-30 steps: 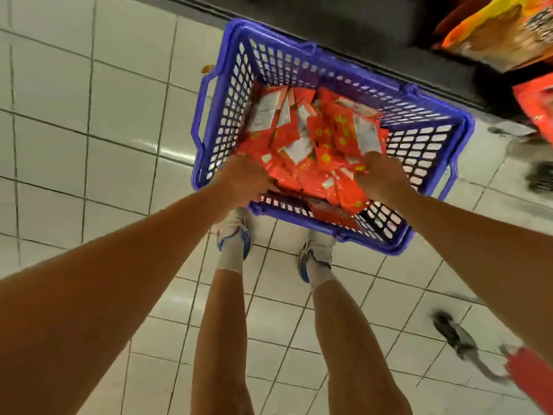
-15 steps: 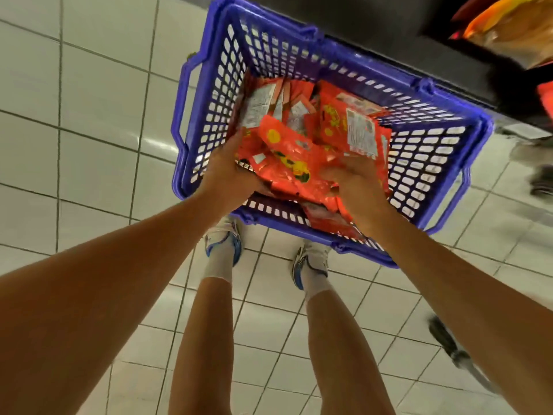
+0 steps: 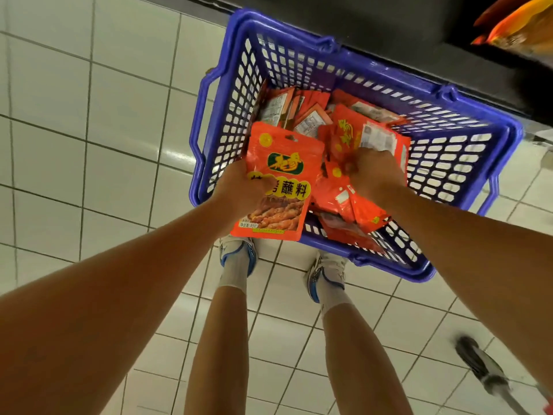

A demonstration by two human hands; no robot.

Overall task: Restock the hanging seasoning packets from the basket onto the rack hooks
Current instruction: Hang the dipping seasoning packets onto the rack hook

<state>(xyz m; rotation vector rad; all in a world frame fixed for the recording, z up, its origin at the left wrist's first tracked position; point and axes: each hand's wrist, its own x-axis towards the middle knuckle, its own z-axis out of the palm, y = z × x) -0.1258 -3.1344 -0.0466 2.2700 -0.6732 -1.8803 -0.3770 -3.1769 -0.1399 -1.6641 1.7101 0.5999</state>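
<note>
Nearest you, your left hand (image 3: 239, 187) holds one seasoning packet (image 3: 276, 181) face up, thumb pressed across its printed front and the other fingers hidden behind it. The packet's long axis runs away from you, with its top edge pointing toward the far side of the basket (image 3: 454, 163) and its bottom edge hanging over the near rim. The hang hole would be at that far end, though you cannot make it out here.

Just beside it, your right hand (image 3: 375, 172) is down in the loose packets (image 3: 353, 202), fingers curled into the pile; it seems to be gripping a bunch, but how many you cannot tell. The left hand's packet is the one ready to go, I judge, so it leads the next move.

The basket stands on the white tiled floor (image 3: 89, 145), just ahead of your shoes (image 3: 239, 256), and more packets lie jumbled toward its back wall, some face down.

Beyond the basket runs a dark shelf base (image 3: 389, 34). At the upper right, blurred orange bags (image 3: 520, 28) hang above. No rack hooks are visible, so you will have to lift and look up to find them.
</note>
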